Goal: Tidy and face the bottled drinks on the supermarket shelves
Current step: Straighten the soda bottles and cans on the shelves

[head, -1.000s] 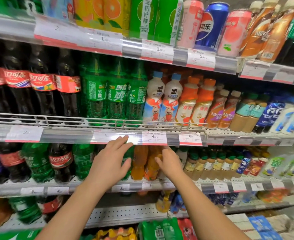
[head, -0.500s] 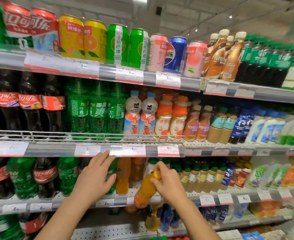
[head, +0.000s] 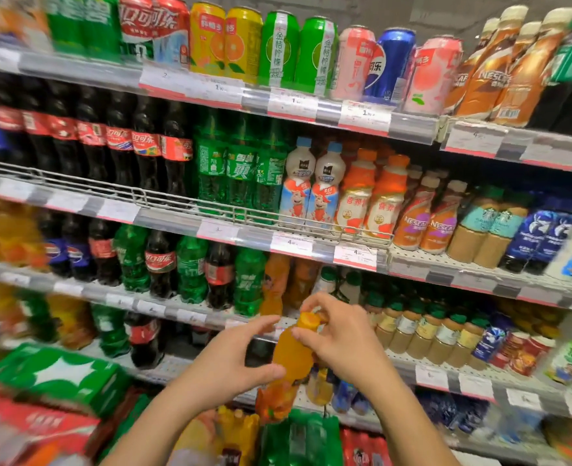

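An orange drink bottle [head: 289, 361] with an orange cap is out in front of the shelves, tilted with its cap up and to the right. My right hand [head: 336, 334] grips its neck and cap from the right. My left hand [head: 225, 363] holds its lower body from the left, thumb across the front. Behind, two more orange bottles [head: 276, 284] stand on the third shelf, beside green soda bottles [head: 249, 280] and cola bottles [head: 159, 264].
Shelf rails with price tags [head: 291, 243] run across each level. A wire guard [head: 177, 196] fronts the shelf of tall cola and green bottles. Small tea bottles [head: 422, 334] stand to the right. Green and red multipacks [head: 55, 378] sit low on the left.
My right hand has pulled the orange bottle off the shelf and toward me. My left hand left the shelf edge and took hold of the bottle's lower part. The view swung up and left.
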`<state>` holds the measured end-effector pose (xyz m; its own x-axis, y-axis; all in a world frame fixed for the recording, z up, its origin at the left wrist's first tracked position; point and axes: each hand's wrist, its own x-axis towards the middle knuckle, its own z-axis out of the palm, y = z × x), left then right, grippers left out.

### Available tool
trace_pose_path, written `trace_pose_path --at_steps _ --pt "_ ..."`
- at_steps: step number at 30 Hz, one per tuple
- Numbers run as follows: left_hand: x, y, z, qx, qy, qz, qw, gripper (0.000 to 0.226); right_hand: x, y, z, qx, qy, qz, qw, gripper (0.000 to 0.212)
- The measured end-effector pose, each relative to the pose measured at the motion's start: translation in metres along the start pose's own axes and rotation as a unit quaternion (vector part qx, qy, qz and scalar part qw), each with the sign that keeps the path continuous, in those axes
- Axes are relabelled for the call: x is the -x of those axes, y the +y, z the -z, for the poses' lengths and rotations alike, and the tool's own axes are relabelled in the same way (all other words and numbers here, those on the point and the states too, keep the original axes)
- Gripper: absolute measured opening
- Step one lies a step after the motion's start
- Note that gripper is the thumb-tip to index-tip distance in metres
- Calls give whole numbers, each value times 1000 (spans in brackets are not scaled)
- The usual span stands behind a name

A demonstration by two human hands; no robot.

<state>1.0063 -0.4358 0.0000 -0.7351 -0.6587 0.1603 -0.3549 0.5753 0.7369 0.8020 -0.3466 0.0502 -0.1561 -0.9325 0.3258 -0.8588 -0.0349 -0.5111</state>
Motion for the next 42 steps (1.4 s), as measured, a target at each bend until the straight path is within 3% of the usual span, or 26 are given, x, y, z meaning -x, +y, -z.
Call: trace_pose_path --at_steps 6,16,21,26,30,34,38,42 --pt "60 10 -19 87 -2 81 993 78 21 -24 -30 -91 -55 52 993 28" --pt "155 -8 -11 39 145 153 977 58 49 -71 -75 -158 -202 116 960 31" --pt "207 -32 21 52 244 196 948 58 50 -86 -91 -53 -267 105 956 38" --pt "265 -63 60 20 282 237 929 61 51 -115 -127 32 -352 82 932 41" --pt "318 -86 96 -26 287 259 922 68 55 -149 -172 94 -426 42 899 66" --pt "366 -103 136 -65 286 269 917 69 59 -197 -216 75 -437 35 896 78" --pt "405 -119 175 -75 295 270 913 66 55 -250 -248 39 -421 44 905 68" --pt "437 -148 214 -82 306 296 901 80 51 -290 -277 26 -427 53 902 66"
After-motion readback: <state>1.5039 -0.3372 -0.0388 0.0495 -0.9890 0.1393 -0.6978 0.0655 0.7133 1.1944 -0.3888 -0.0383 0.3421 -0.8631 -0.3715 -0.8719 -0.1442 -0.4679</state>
